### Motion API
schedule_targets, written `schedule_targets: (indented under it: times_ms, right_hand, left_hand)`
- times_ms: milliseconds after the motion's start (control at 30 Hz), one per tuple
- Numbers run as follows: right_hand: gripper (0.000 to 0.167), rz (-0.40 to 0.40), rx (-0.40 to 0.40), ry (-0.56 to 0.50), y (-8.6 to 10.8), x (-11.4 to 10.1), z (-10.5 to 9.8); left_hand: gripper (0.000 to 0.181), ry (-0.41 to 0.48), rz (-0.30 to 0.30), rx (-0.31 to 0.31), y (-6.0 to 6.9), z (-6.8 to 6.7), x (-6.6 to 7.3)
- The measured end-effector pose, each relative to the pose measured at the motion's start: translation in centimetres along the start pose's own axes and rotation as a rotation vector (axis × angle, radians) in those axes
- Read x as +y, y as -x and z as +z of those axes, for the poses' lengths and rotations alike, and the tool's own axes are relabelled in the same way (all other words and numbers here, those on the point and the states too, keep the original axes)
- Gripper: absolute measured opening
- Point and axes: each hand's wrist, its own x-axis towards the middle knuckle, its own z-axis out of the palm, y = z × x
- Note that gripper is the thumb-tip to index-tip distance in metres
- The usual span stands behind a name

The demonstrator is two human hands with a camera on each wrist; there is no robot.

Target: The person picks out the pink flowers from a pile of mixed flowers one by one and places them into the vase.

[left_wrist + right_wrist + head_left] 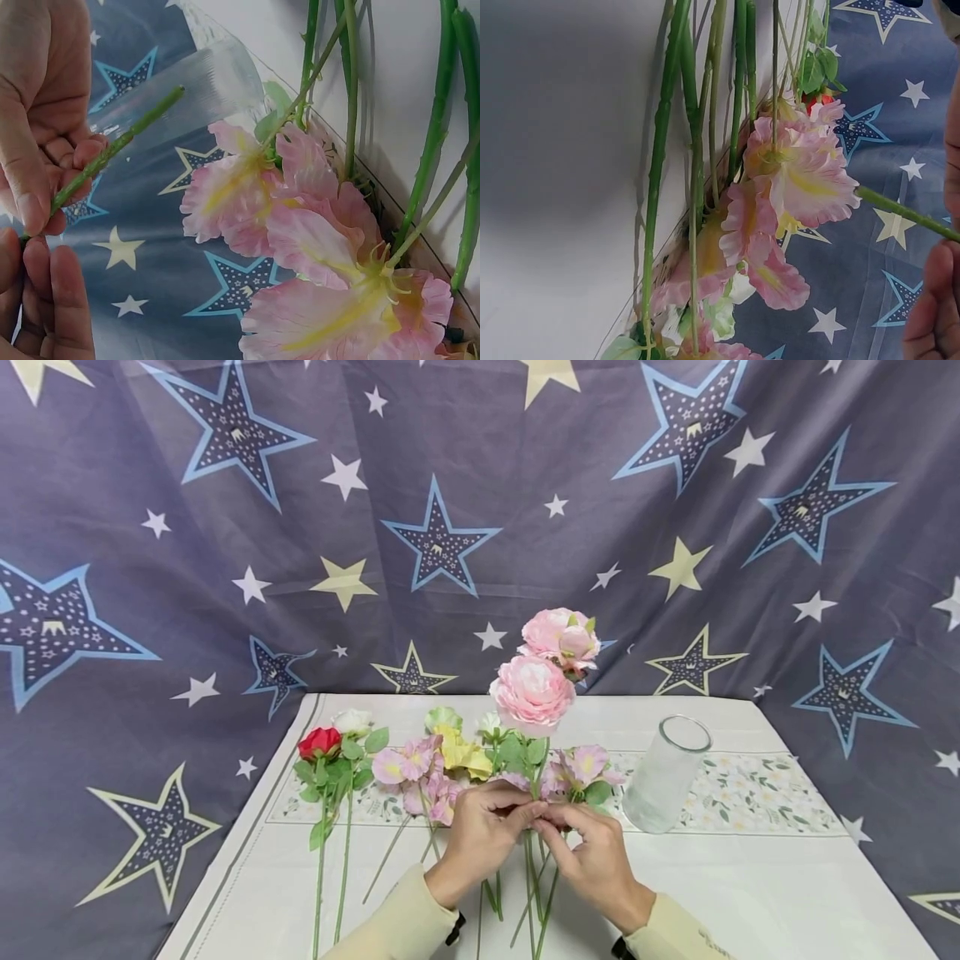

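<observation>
Two pink peony blooms (532, 693) stand upright above my hands, their green stem running down to my fingers. My left hand (483, 827) pinches the stem between thumb and fingertips. Against it, my right hand (596, 852) also pinches the stem, the fingertips of both hands close together. In the left wrist view a short cut end of the stem (120, 146) sticks out past the fingers of the right hand (52, 97). The left hand (49, 300) shows below it. In the right wrist view the same stem (907, 214) points away from the fingers.
A clear glass vase (667, 777) stands to the right on a floral strip (757, 793) of the white table. Pink-lilac flowers (420, 768), yellow blooms (463, 752), a red rose (320, 742) and a white rose (352, 721) lie left and behind, stems toward me.
</observation>
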Motion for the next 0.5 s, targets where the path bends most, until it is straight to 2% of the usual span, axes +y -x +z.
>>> schedule_targets:
  times_ms: [233,367,500]
  right_hand:
    - [0.03,0.01,-0.01,0.01,0.0,-0.11,-0.18]
    - [0.028,0.018,-0.009,0.029,-0.01,-0.13,-0.36]
    - [0.019,0.034,0.003,0.056,-0.23,-0.04,-0.76]
  left_hand:
    - [0.005,-0.091,-0.088,-0.039,0.15,-0.12,0.03]
    - [0.012,-0.126,-0.107,-0.058,0.25,-0.18,-0.11]
    - [0.02,-0.169,-0.112,-0.044,0.44,-0.42,-0.53]
